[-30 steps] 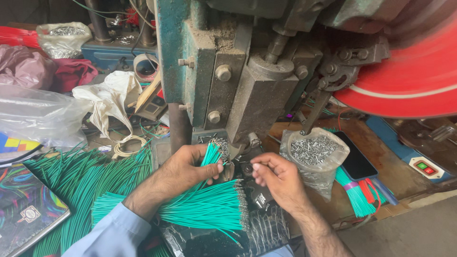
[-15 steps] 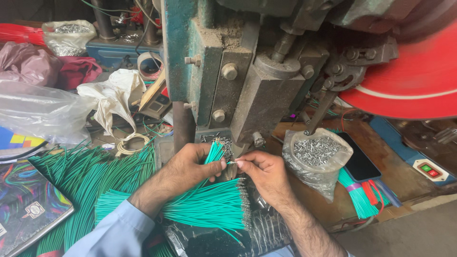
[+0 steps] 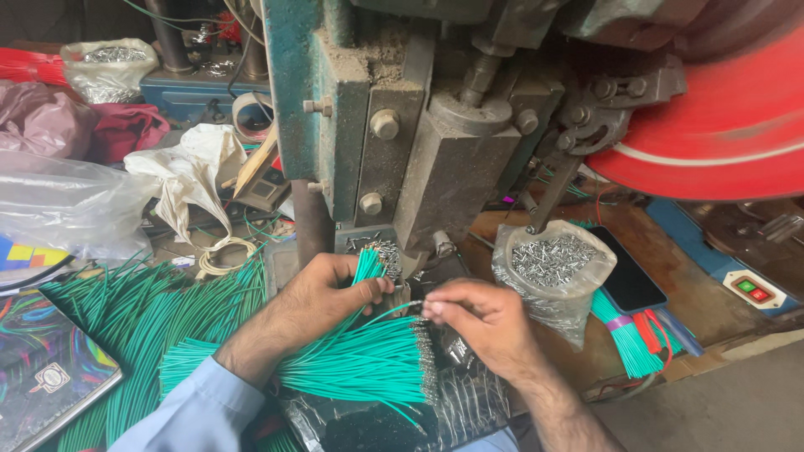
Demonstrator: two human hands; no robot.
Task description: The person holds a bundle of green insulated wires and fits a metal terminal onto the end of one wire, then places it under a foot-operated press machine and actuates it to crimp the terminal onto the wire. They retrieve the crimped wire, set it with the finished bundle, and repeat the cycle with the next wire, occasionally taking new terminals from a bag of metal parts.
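My left hand [image 3: 322,297] grips a small bundle of green wires [image 3: 368,266], their ends pointing up at the base of a grey and teal press machine [image 3: 402,142]. My right hand [image 3: 477,314] pinches one single green wire [image 3: 387,311] just in front of the press base. Under both hands lies a thick bunch of green wires with metal tips [image 3: 368,368], resting on a dark plastic bag. More loose green wires [image 3: 142,318] spread out to the left.
A clear bag of small metal terminals [image 3: 553,268] sits right of the press, beside a dark phone [image 3: 628,280]. A large red flywheel [image 3: 729,125] hangs at upper right. Plastic bags and cloth [image 3: 67,201] crowd the left; a switch box [image 3: 754,289] is at far right.
The right hand has drawn one green wire away from the bundle in my left hand, moving slightly right. The left hand stays at the press base.
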